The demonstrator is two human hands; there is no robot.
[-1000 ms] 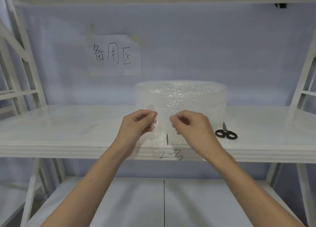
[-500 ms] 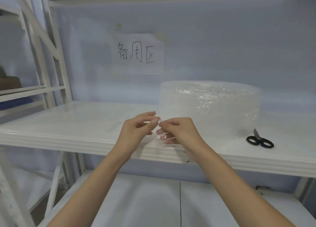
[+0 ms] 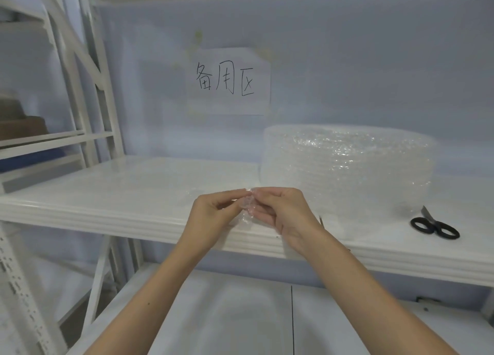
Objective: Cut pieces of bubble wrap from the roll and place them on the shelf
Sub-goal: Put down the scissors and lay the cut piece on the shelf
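Step in hand: handling a cut piece, not cutting. The left hand (image 3: 213, 212) and right hand (image 3: 282, 212) meet just in front of the roll of bubble wrap (image 3: 347, 165), at its left end, above the front edge of the shelf (image 3: 112, 194). Both hands are closed to a pinch on one small piece of bubble wrap (image 3: 247, 207), which is bunched or folded between the fingertips; its exact shape cannot be told. The roll stands on the shelf, apart from the hands. The scissors (image 3: 434, 227) lie on the shelf to the right of the roll, untouched by either hand.

Judgement: the next move calls for laying this piece flat on the bare shelf left of the roll, then freeing the right hand for the scissors and drawing out fresh wrap. The piece is light and clingy and may stick to the fingers on release.

Difference from a second ago: the hands then held the piece spread, with a gap between them, directly in front of the roll. They have closed together and shifted toward the roll's left end.
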